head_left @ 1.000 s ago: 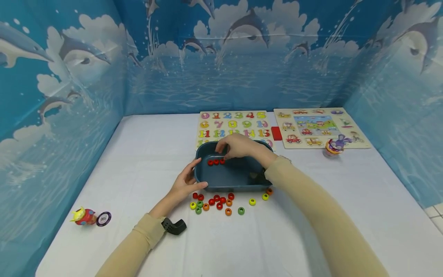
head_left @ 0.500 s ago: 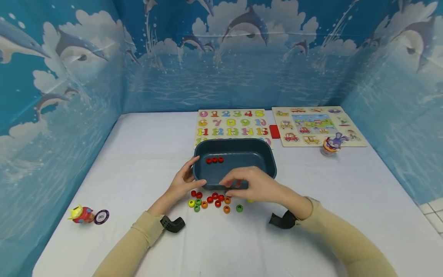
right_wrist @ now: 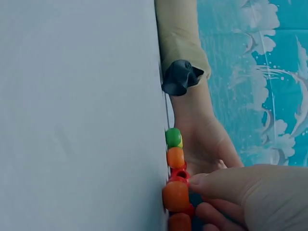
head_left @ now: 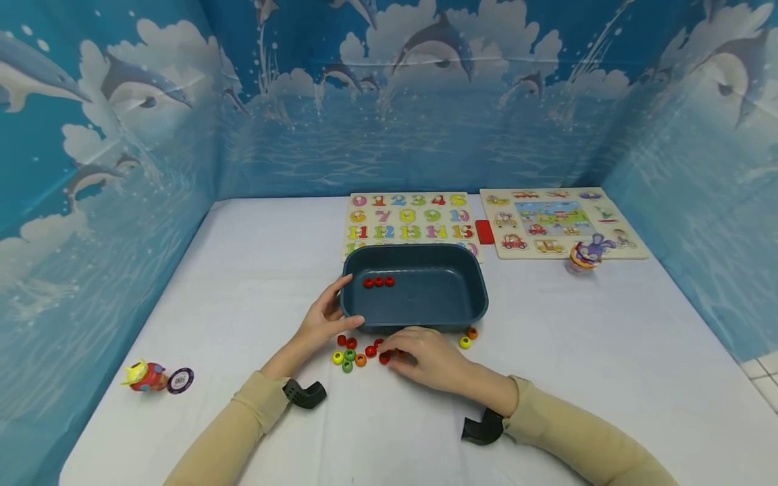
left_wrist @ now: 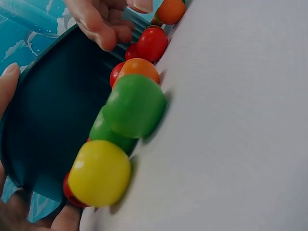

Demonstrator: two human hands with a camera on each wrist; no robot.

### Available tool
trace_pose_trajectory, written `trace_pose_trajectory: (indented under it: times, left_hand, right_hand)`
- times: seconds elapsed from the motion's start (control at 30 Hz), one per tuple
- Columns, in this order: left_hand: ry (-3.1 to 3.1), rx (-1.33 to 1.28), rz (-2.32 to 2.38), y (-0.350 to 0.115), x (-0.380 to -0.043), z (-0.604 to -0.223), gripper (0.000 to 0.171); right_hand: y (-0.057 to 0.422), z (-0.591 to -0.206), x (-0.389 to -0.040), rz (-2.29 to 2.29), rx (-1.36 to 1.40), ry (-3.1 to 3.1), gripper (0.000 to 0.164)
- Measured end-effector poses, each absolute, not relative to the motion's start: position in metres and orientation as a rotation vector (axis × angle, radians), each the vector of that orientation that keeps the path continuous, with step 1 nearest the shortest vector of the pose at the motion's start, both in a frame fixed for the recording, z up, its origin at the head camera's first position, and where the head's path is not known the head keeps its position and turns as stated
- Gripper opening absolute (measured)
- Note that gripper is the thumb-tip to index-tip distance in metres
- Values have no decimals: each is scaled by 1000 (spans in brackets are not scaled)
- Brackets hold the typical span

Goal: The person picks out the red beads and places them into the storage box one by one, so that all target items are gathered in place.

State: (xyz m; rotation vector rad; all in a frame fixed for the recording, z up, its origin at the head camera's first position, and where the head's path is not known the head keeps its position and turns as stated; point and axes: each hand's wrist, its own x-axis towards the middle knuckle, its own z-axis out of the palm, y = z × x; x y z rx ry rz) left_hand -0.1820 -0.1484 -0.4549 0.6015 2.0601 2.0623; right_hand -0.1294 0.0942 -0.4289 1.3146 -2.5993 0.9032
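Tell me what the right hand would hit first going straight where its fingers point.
The right hand would probably meet the red bead at its tips, with a second red bead just beyond. Whether it already touches the first is unclear.

Number board [head_left: 412, 224] reads 0 to 15; chip [head_left: 180, 381] lettering seems too blurred.

The right hand [head_left: 425, 358] covers some beads [right_wrist: 175, 196] from the head camera; whether it pinches the red bead [head_left: 384, 358] is unclear. The tray [head_left: 437, 297] partly hides the number board [head_left: 395, 216]; the bottom edge crops both sleeves [head_left: 225, 432].
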Motion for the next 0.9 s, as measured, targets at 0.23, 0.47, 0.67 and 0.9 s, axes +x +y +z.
trace_pose_trajectory:
  times: [0.23,0.47,0.67,0.9]
  left_hand:
    - [2112,580,2046,-147,-180,-454,77]
    - [2126,603,2051,-146,-181,-456,76]
    - [2121,573,2031,-146,-181,-456,76]
    - [2106,561,2023,-144,-173,-438,76]
  right_hand:
    - [91,-441,-130,852,1298,-2574,22]
    - [88,-443,-127,822,1257,-2565,17]
    - [92,-414,-120,978,1325,-2525,19]
    - [109,-340,-146,1057,1452,-2353,21]
